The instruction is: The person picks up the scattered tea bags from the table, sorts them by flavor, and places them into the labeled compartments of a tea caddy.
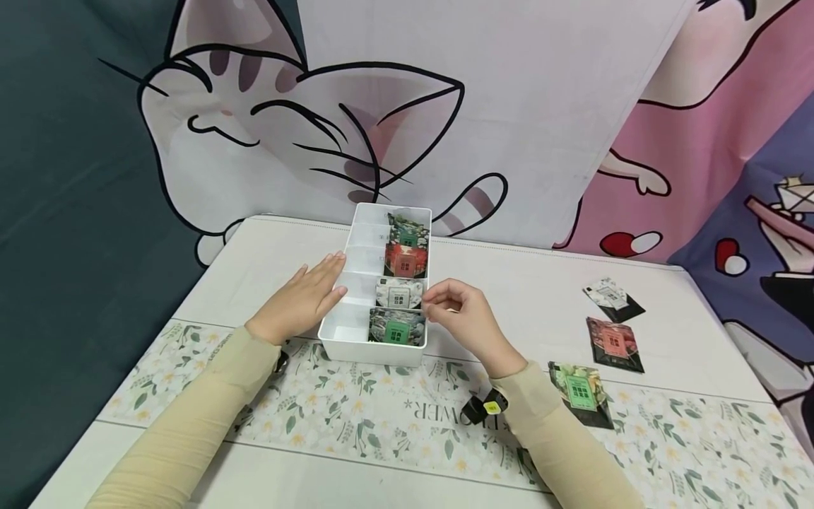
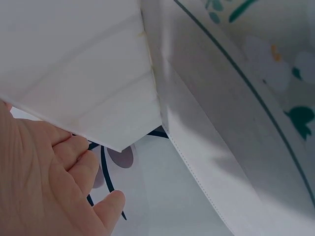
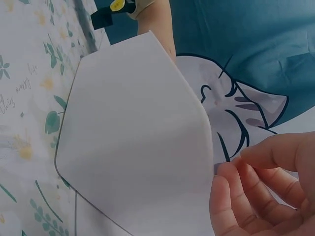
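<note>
Behind the bench [image 1: 528, 297] hangs a pale backdrop [image 1: 540, 85] printed with a smiling striped cat [image 1: 184, 159]; dark green cloth [image 1: 70, 177] hangs left of the bench, pink cloth [image 1: 699, 177] behind its right end. A white-flowered, leafy band [image 1: 305, 406] crosses the bench.

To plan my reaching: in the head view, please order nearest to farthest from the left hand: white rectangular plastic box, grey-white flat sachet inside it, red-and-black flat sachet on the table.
1. White box, at left hand.
2. Grey-white sachet, inside, right side.
3. Red-and-black sachet, far right.
</note>
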`<state>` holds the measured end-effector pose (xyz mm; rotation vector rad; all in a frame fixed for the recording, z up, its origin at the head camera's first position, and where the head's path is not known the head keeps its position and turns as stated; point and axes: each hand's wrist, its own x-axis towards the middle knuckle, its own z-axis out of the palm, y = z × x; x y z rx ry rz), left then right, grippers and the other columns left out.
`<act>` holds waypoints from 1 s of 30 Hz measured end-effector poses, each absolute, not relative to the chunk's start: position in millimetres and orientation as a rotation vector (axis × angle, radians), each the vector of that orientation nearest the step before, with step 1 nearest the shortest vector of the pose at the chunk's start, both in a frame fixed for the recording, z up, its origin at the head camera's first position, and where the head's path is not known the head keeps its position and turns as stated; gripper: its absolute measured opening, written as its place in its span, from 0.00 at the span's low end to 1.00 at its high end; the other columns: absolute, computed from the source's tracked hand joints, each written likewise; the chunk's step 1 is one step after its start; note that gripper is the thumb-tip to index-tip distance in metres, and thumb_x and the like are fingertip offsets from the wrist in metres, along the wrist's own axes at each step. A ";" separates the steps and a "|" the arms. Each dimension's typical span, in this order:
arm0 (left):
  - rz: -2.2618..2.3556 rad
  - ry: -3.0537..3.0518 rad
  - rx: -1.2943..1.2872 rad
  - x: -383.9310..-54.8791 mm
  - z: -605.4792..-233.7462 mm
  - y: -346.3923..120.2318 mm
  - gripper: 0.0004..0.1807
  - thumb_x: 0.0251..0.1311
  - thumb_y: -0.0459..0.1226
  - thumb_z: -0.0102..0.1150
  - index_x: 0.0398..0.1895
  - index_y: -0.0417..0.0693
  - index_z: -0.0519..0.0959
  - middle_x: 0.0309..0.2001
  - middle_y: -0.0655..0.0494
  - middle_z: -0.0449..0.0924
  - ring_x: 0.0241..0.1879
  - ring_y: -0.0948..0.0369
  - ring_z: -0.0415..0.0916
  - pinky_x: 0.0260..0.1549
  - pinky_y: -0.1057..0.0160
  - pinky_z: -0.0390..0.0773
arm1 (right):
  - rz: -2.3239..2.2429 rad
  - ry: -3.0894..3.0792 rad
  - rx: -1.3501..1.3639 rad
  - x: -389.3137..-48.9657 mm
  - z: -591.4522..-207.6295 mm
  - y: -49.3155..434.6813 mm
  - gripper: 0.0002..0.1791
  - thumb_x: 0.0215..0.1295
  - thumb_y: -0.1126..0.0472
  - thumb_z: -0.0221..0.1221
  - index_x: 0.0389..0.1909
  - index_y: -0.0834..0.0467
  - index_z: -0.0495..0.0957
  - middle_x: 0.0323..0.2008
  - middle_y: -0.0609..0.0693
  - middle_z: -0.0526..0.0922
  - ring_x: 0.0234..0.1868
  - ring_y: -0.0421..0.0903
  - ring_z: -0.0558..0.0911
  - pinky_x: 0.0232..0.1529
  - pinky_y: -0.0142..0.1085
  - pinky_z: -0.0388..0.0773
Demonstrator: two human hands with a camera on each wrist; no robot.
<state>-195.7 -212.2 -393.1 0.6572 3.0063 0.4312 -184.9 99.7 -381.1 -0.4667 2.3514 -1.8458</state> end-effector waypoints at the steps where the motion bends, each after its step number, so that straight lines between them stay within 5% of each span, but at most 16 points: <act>1: 0.433 3.005 0.656 -195.9 -392.9 -212.0 0.37 0.81 0.53 0.30 0.81 0.39 0.43 0.81 0.46 0.42 0.80 0.49 0.39 0.76 0.40 0.41 | -1.836 2.362 -0.476 -184.5 -380.2 100.4 0.07 0.65 0.69 0.65 0.43 0.66 0.82 0.38 0.59 0.86 0.35 0.46 0.85 0.40 0.35 0.85; 30: 0.438 2.999 0.656 -196.8 -393.1 -212.4 0.38 0.81 0.54 0.29 0.81 0.39 0.42 0.82 0.47 0.40 0.80 0.49 0.38 0.76 0.41 0.38 | -1.288 2.662 -0.645 -172.0 -364.7 188.6 0.04 0.67 0.65 0.65 0.41 0.57 0.84 0.38 0.47 0.86 0.42 0.45 0.83 0.44 0.36 0.84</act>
